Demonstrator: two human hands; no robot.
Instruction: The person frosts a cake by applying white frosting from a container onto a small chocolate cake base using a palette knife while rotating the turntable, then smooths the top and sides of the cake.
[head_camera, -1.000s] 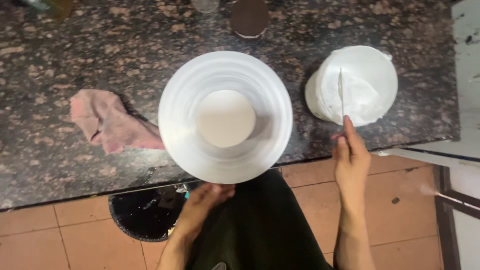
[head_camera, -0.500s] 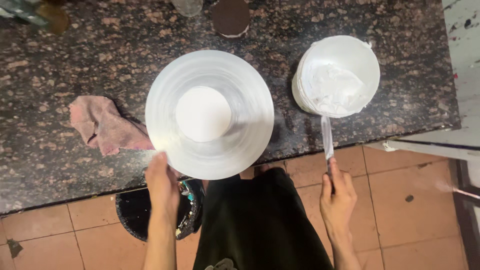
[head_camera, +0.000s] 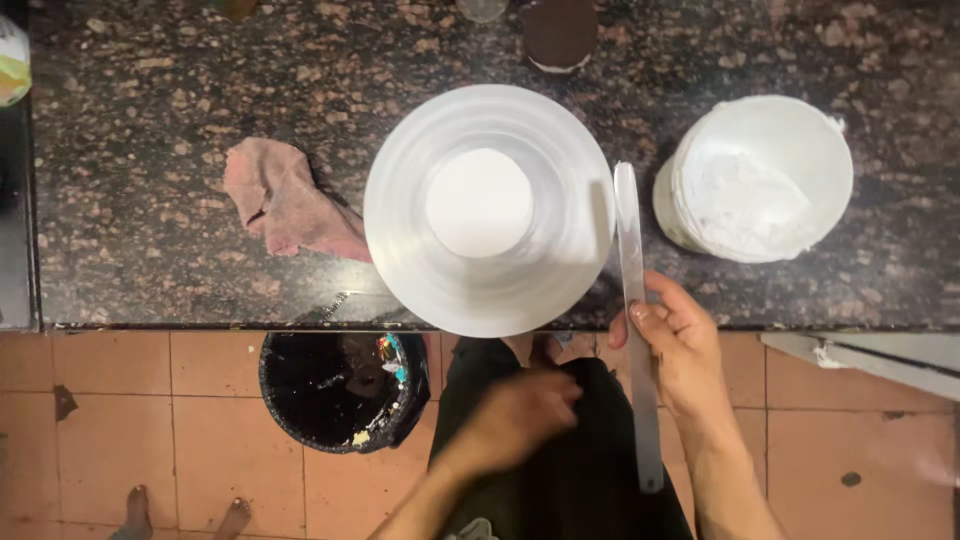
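Observation:
A round white cake (head_camera: 479, 203) sits in the middle of a wide, pale turntable disc (head_camera: 400, 230) on a dark speckled stone counter (head_camera: 150, 120). My right hand (head_camera: 675, 345) grips a long flat metal spatula (head_camera: 630, 230), blade pointing away from me, just right of the disc's edge. A white bucket of white cream (head_camera: 760, 180) stands to the right of the blade. My left hand (head_camera: 515, 415) is blurred, low in front of my dark apron, off the counter; it appears to hold nothing.
A crumpled pink cloth (head_camera: 285, 205) lies left of the disc. A dark round lidded jar (head_camera: 560, 33) stands at the counter's far edge. Below the counter, a black bin (head_camera: 335, 390) sits on the orange tiled floor. Another person's bare feet (head_camera: 185, 515) show at bottom left.
My right hand carried the spatula from the cream bucket down and over to the disc's right edge. My left hand left the disc's rim and dropped toward my apron. The view shifted.

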